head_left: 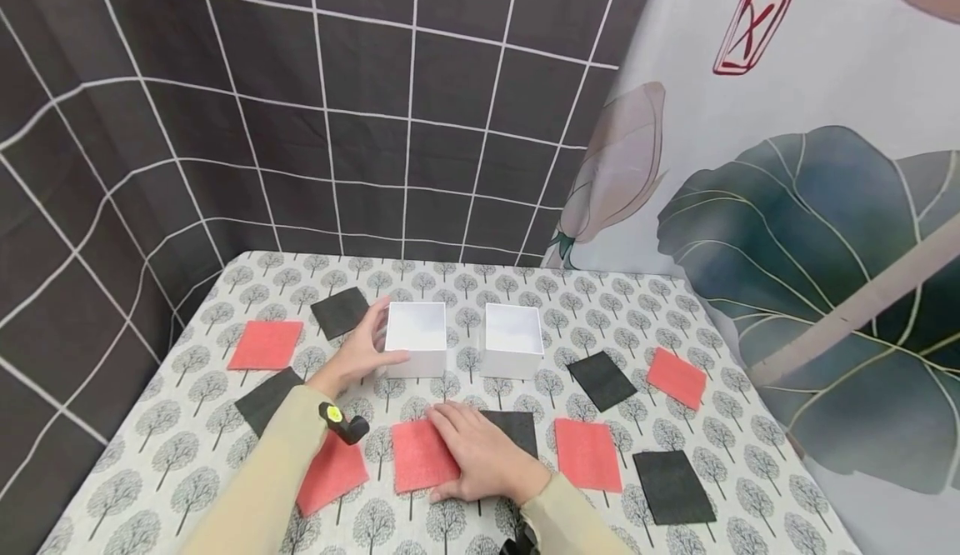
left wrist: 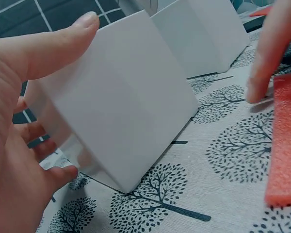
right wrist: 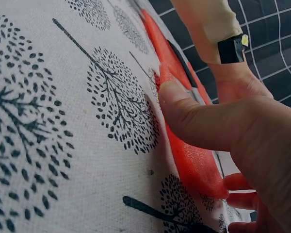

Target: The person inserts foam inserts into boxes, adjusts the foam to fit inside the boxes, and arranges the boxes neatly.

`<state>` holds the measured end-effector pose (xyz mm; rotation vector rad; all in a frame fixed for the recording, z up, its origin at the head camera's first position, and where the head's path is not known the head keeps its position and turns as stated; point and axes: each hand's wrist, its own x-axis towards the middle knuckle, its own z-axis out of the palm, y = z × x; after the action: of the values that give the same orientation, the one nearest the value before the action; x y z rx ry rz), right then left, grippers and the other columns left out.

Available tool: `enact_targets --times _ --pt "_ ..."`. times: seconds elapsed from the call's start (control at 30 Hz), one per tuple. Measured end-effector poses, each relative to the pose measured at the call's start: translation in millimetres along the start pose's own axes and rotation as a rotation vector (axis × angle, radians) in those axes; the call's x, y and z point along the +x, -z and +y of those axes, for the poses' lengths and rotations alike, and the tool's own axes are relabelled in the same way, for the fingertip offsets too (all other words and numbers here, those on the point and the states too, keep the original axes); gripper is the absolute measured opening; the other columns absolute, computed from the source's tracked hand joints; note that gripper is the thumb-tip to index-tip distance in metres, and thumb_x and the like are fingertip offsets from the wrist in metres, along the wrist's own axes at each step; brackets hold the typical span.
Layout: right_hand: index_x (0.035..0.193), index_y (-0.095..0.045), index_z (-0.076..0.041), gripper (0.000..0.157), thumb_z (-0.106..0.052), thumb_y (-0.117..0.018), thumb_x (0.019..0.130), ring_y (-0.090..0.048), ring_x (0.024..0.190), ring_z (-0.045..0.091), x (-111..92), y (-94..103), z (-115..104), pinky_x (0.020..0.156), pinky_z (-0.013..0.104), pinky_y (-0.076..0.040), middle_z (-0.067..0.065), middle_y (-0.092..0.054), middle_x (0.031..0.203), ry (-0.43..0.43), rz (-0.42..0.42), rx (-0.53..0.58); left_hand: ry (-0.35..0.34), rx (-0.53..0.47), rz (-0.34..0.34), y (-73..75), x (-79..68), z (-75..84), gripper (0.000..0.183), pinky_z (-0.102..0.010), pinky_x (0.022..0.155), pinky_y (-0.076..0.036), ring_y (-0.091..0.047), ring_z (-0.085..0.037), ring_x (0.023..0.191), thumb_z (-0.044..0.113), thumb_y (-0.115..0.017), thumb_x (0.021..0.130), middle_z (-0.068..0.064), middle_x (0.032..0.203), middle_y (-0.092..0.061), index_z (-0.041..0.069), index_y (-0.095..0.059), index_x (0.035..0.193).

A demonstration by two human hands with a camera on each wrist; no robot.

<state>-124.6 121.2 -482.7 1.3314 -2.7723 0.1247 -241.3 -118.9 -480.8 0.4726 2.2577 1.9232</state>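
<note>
A white open-topped box (head_left: 416,363) stands on the table with its inside facing up. My left hand (head_left: 363,347) holds it at the left: the thumb lies along the front rim and the fingers reach round the left side. My right hand (head_left: 483,455) spreads over the right part of a red square of cloth-like material (head_left: 416,459). Its thumb (right wrist: 177,99) is right at one edge of the red square, and its fingers (right wrist: 240,199) are by the opposite edge. A black square (head_left: 517,430) is partly hidden behind this hand.
A second white box (head_left: 512,363) stands to the right of the first. Several other squares lie about, among them a red square (head_left: 588,455) and a black square (head_left: 673,488) at the right, and a red square (head_left: 266,345) at the left. A tree-patterned cloth (head_left: 450,530) covers the table.
</note>
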Motion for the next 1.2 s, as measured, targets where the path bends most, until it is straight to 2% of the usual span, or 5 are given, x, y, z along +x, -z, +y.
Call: enact_targets --times 0.23,0.47,0.77,1.03,1.2 --pt "0.142 -0.029 0.0 0.109 -0.071 -0.064 0.066 -0.039 0.127 0.028 2.2 -2.4 0.7 0.107 0.04 -0.031 0.014 -0.041 0.138 0.006 -0.008 0.013 0.026 -0.055 -0.025 -1.0 -6.2 25.0 0.102 -0.047 0.11 -0.019 -0.02 -0.039 0.136 0.0 -0.076 0.07 -0.025 0.145 -0.026 0.0 -0.009 0.146" --pt "0.139 -0.034 0.002 0.107 -0.067 -0.069 0.064 -0.041 0.122 0.024 6.8 -3.3 3.1 0.107 0.036 -0.031 0.011 -0.043 0.132 -0.014 -0.027 0.053 0.052 -0.07 -0.01 -0.8 -4.3 24.9 0.099 -0.045 0.109 -0.025 -0.029 -0.038 0.131 -0.002 -0.077 0.068 -0.024 0.14 -0.034 0.001 -0.014 0.145" --pt "0.137 -0.036 0.004 0.107 -0.064 -0.073 0.062 -0.042 0.108 0.021 10.4 -2.0 5.2 0.099 0.033 -0.039 0.011 -0.043 0.12 -0.012 -0.028 0.06 0.043 -0.09 -0.009 1.2 7.5 -4.1 0.102 -0.04 0.109 -0.026 -0.031 -0.034 0.13 -0.001 -0.079 0.068 -0.02 0.14 -0.035 0.005 -0.013 0.146" --pt "0.133 -0.042 0.002 0.099 -0.061 -0.073 0.062 -0.046 0.101 0.018 10.0 -2.9 6.7 0.093 0.032 -0.044 0.01 -0.046 0.116 -0.009 0.017 0.058 0.015 -0.083 -0.032 1.2 7.3 -10.6 0.102 -0.035 0.108 -0.029 -0.031 -0.031 0.132 0.004 -0.08 0.069 -0.015 0.141 -0.034 0.006 -0.014 0.146" --pt "0.13 -0.044 0.002 0.097 -0.062 -0.072 0.062 -0.045 0.099 0.017 10.8 -4.5 7.2 0.091 0.03 -0.044 0.008 -0.047 0.113 0.03 0.033 0.01 0.036 -0.092 -0.033 2.2 6.6 -12.8 0.103 -0.034 0.108 -0.028 -0.029 -0.03 0.133 0.004 -0.08 0.069 -0.015 0.142 -0.032 0.007 -0.013 0.146"
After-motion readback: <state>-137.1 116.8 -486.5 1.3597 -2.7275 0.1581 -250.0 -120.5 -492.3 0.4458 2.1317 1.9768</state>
